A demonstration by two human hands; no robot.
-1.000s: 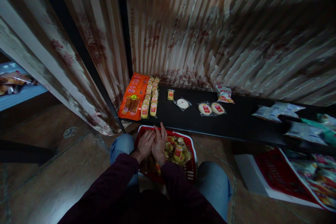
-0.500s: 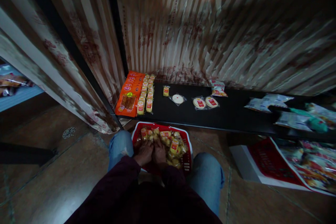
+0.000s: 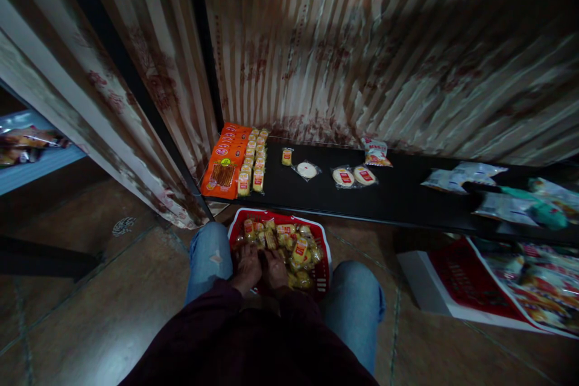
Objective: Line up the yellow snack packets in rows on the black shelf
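Note:
A red basket sits on the floor between my knees, filled with several small yellow snack packets. My left hand and my right hand are side by side inside the basket, fingers reaching down among the packets. The fingers are buried and dim, so I cannot see whether they grip anything. On the low black shelf ahead, orange packs and two rows of yellow packets lie at the left end.
Further along the shelf lie a single yellow packet, round wrapped cakes, a small red-white bag and pale bags at the right. A red printed box lies on the floor at the right. Striped curtains hang behind.
Both hands, raised over the basket's rim a second ago, have dropped down into the basket among the packets. The view has tilted slightly downward.

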